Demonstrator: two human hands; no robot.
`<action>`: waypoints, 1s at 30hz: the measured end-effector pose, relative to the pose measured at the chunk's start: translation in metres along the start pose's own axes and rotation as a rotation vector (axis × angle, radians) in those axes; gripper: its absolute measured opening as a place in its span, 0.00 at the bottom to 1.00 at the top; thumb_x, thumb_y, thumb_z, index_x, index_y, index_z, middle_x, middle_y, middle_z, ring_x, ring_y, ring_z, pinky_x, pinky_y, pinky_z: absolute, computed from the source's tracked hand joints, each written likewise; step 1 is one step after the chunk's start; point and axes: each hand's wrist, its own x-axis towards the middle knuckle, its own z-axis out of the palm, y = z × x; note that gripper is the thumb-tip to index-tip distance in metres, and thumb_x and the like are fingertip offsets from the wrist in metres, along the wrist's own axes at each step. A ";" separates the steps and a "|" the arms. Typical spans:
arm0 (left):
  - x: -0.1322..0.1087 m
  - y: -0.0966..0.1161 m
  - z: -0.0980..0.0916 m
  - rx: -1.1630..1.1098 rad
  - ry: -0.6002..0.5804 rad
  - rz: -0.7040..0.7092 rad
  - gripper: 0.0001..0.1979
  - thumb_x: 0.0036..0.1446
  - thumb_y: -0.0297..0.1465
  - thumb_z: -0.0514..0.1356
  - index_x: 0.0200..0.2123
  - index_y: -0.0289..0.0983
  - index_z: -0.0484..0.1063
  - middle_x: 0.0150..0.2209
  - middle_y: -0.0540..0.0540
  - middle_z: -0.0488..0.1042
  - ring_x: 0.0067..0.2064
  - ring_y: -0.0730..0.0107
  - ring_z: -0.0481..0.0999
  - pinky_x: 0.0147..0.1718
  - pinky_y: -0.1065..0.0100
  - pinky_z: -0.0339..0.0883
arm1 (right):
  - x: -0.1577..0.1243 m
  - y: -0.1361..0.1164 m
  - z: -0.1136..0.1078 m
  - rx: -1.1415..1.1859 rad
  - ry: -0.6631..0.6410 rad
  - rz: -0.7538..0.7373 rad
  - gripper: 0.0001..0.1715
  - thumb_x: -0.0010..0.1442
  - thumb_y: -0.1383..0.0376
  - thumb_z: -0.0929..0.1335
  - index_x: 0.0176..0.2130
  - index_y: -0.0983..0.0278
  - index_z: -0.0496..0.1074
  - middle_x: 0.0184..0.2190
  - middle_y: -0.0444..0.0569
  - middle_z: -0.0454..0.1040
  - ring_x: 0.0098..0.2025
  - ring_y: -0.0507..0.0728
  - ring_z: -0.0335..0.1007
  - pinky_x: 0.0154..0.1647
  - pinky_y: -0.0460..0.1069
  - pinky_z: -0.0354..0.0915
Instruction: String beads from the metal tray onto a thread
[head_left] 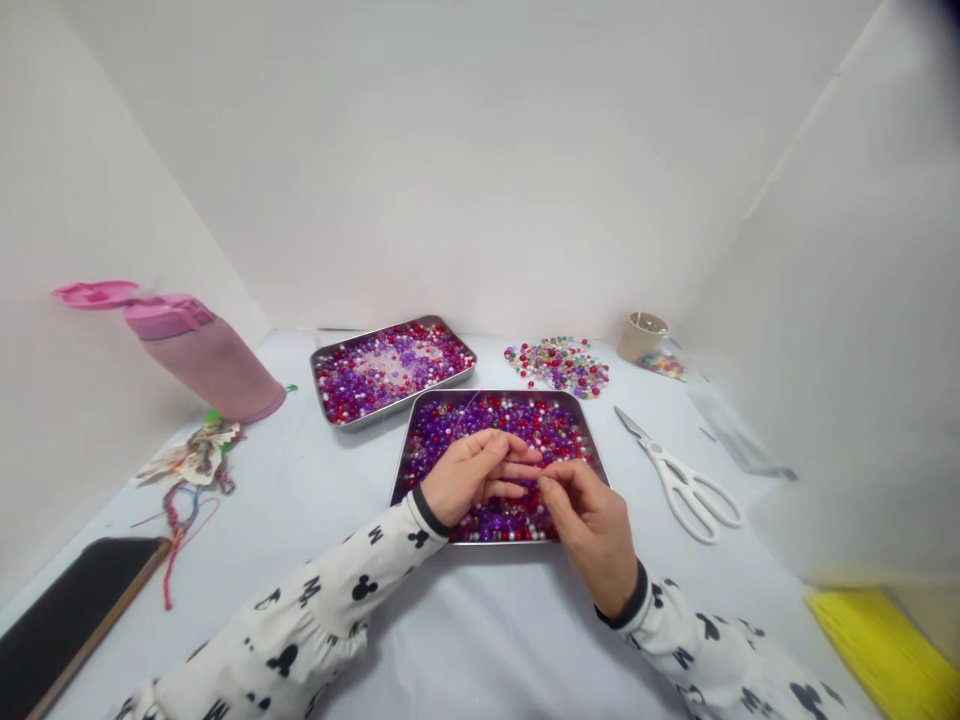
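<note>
Both hands meet over the nearer metal tray, which is full of purple, red and white beads. My left hand is turned partly palm up, its thumb pressed toward the index finger and the other fingers stretched to the right. A thin, pale thread rises just behind it. My right hand is closed in a pinch at the left fingertips. Whatever lies between the right thumb and index finger is too small to make out.
A second bead tray stands behind on the left. Loose beads lie at the back, near a paper cup. White-handled scissors rest on the right. At left are a pink bottle, coloured cords and a phone.
</note>
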 end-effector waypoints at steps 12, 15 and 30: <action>-0.002 -0.002 0.001 -0.021 -0.090 -0.070 0.16 0.51 0.39 0.61 0.38 0.33 0.67 0.27 0.50 0.66 0.25 0.79 0.67 0.24 0.75 0.62 | 0.001 0.001 0.001 -0.014 -0.016 -0.031 0.07 0.57 0.68 0.63 0.29 0.63 0.68 0.22 0.40 0.67 0.22 0.49 0.59 0.25 0.44 0.57; -0.002 -0.002 0.002 -0.026 -0.109 -0.086 0.15 0.51 0.38 0.61 0.36 0.34 0.65 0.27 0.49 0.69 0.25 0.78 0.70 0.26 0.74 0.63 | 0.001 0.001 0.001 -0.010 -0.023 -0.011 0.07 0.57 0.68 0.63 0.28 0.63 0.68 0.21 0.40 0.68 0.21 0.48 0.59 0.24 0.43 0.57; -0.002 -0.008 -0.002 0.257 -0.132 -0.001 0.18 0.49 0.42 0.61 0.34 0.33 0.64 0.24 0.52 0.68 0.22 0.79 0.68 0.25 0.73 0.63 | 0.001 0.003 0.006 -0.038 -0.056 0.017 0.10 0.57 0.67 0.62 0.24 0.63 0.64 0.18 0.40 0.64 0.20 0.48 0.57 0.22 0.43 0.55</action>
